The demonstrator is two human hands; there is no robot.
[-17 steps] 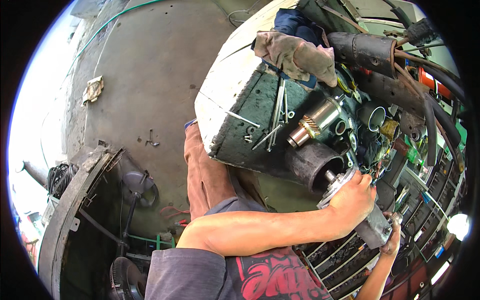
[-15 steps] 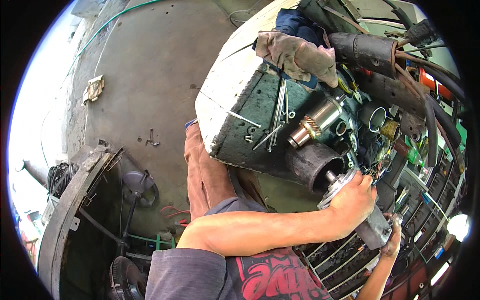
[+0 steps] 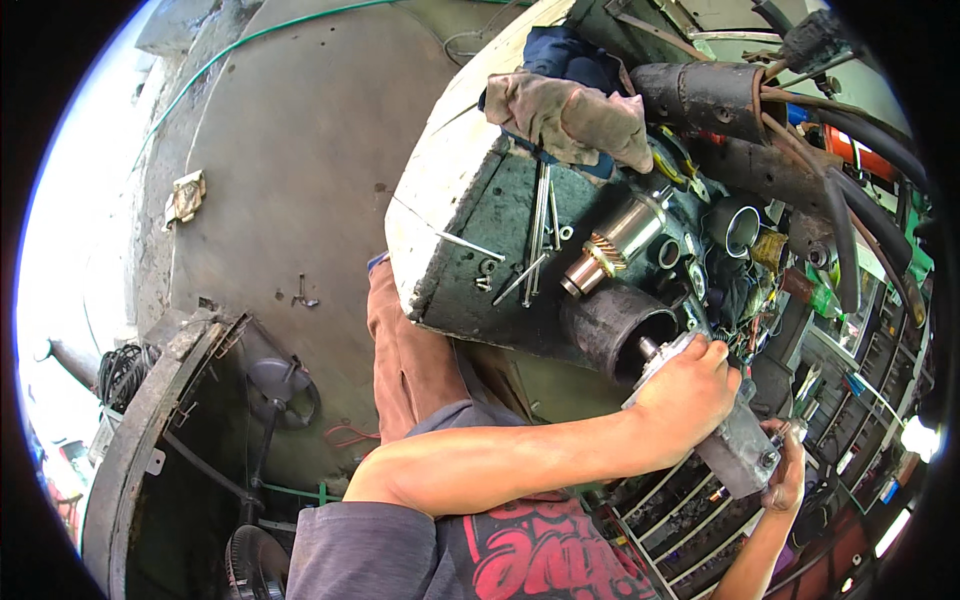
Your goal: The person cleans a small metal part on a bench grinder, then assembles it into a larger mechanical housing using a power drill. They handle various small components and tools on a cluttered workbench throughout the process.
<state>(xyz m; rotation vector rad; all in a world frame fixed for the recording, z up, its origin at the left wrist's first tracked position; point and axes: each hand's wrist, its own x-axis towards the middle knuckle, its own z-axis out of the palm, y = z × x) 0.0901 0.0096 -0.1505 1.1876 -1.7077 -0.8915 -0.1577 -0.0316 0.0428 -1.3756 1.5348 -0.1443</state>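
My left hand [image 3: 688, 388] is wrapped over the near part of a grey cast-metal starter motor housing [image 3: 738, 450]. My right hand [image 3: 787, 468] holds the same housing at its other end, fingers curled round it. A short steel shaft [image 3: 648, 346] sticks out past my left hand, pointing at the mouth of a dark, hollow metal cylinder [image 3: 618, 325] at the bench edge. Beyond that cylinder lies an armature [image 3: 622, 240] with a copper-coloured commutator band. Long thin bolts [image 3: 541, 225], a washer and nuts lie beside it.
A brown cloth [image 3: 570, 112] lies on the cream-edged bench [image 3: 440, 165]. Yellow-handled pliers [image 3: 668, 165], metal rings and loose tools crowd its right side. Thick cables [image 3: 850, 240] hang at the right above a slatted rack [image 3: 690, 530]. A fan [image 3: 257, 560] stands at lower left.
The view has shifted slightly, so the bench and its parts sit a little further left. Both hands keep their hold on the housing, and its shaft stays near the hollow cylinder's mouth.
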